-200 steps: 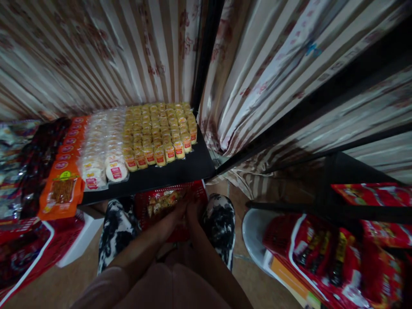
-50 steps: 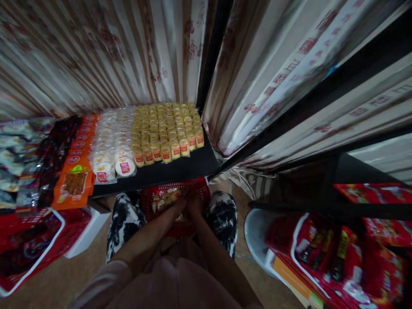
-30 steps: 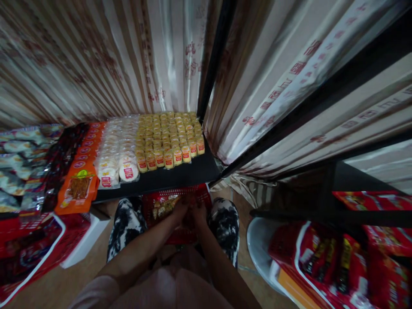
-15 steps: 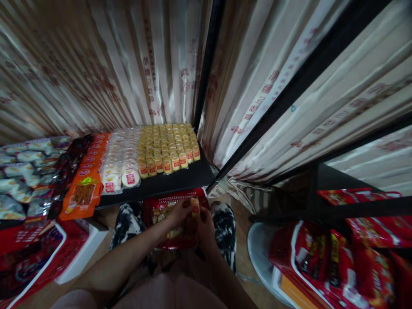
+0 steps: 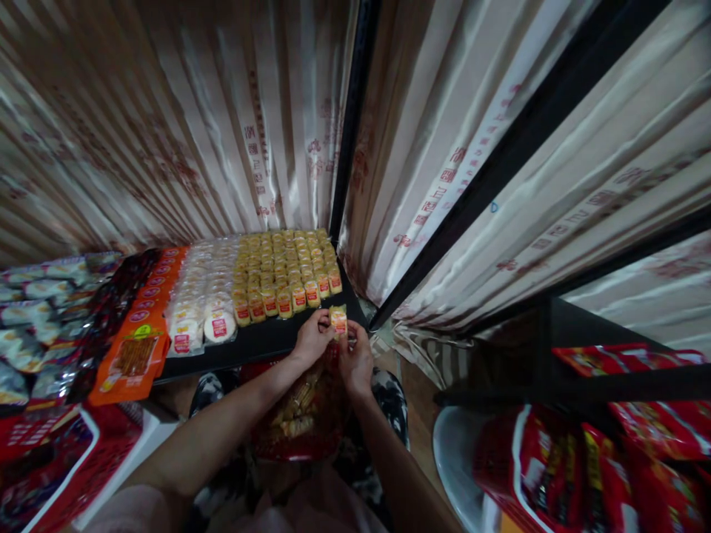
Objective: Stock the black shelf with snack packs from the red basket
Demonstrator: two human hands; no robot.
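Note:
My left hand (image 5: 311, 339) and my right hand (image 5: 356, 360) together hold a small yellow wrapped snack pack (image 5: 338, 320) just above the front right edge of the black shelf (image 5: 261, 342). Rows of the same yellow packs (image 5: 283, 270) fill the shelf's right part behind my hands. A red basket (image 5: 303, 422) with more packs rests on my lap below my forearms.
Round white cakes (image 5: 203, 296), orange packets (image 5: 136, 340) and dark packets (image 5: 105, 311) lie to the left on the shelf. Striped curtains (image 5: 222, 126) hang behind. A black frame post (image 5: 347, 126) stands at the corner. Red snack bags (image 5: 583, 459) fill a rack at lower right.
Both hands rose out of the red basket with one yellow pack and moved up to the shelf's front edge. The camera tilted upward.

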